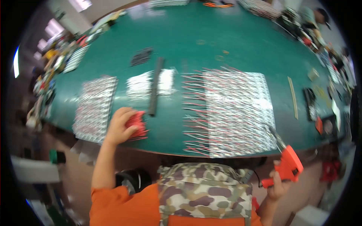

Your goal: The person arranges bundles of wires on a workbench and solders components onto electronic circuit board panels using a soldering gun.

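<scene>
My left hand [121, 126] is at the table's near edge, its fingers curled over a bundle of short red wires [138, 124]. In my right hand [278, 186] is a red pistol-shaped soldering gun [289, 165], gripped by its handle. Its thin metal nozzle reaches up and left to the right edge of a large panel [241, 113] of pale boards in rows. Red and white wires lie across that panel, and their loose ends stick out past its left side. Left of my left hand lies a smaller panel [95, 107] of similar boards.
Two piles of white wires [139, 86] flank a dark bar [154, 90]; black strips [141, 56] lie beyond. Thin sticks [292, 98] and a black tool [310, 103] are on the right. Another person [315, 22] is at the far right. The green table [169, 34] has cluttered edges.
</scene>
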### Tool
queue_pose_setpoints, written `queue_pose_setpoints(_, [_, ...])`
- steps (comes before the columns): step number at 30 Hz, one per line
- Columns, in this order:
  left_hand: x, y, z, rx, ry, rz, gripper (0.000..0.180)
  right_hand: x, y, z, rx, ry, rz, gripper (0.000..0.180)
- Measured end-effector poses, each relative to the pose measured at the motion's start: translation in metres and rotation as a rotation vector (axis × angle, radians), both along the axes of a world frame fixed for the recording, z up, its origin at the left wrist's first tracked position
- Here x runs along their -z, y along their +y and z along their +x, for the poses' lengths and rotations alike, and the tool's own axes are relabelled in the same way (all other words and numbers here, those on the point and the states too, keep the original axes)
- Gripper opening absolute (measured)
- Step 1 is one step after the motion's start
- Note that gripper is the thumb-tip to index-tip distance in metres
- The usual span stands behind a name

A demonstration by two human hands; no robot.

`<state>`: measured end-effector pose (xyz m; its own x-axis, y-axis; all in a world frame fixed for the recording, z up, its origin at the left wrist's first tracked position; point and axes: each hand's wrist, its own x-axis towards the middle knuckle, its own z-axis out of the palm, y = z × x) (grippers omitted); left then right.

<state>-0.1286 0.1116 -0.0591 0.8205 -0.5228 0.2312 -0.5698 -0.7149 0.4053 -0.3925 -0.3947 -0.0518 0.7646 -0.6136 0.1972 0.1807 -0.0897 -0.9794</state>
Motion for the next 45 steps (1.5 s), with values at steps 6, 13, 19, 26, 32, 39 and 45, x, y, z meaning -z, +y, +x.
queue_pose_setpoints(6, [-0.018, -0.007, -0.021, 0.084, -0.033, 0.284, 0.093, -0.012, -0.003, 0.015, 0.009, 0.004, -0.047, 0.049])
queue_pose_setpoints(13, [0.0, 0.013, -0.008, 0.13, -0.143, 0.415, 0.082, -0.014, -0.024, 0.019, 0.05, -0.041, -0.058, 0.046])
queue_pose_setpoints(19, [-0.002, 0.011, -0.005, 0.147, -0.15, 0.393, 0.081, -0.004, -0.032, 0.028, 0.066, -0.089, 0.105, 0.047])
queue_pose_setpoints(26, [-0.022, -0.006, 0.004, 0.074, -0.183, 0.33, 0.079, 0.004, -0.046, 0.034, 0.061, -0.106, 0.171, 0.048])
queue_pose_setpoints(32, [-0.068, -0.112, 0.045, 0.296, -0.331, 0.228, 0.066, 0.009, -0.05, 0.061, 0.053, -0.151, 0.424, 0.049])
queue_pose_setpoints(39, [-0.063, -0.313, 0.078, 0.706, -0.259, 0.24, 0.083, 0.01, -0.055, 0.1, -0.037, -0.255, 0.638, 0.045])
queue_pose_setpoints(45, [-0.032, -0.377, 0.097, 0.59, -0.21, 0.474, 0.093, 0.01, -0.051, 0.12, -0.031, -0.276, 0.753, 0.045])
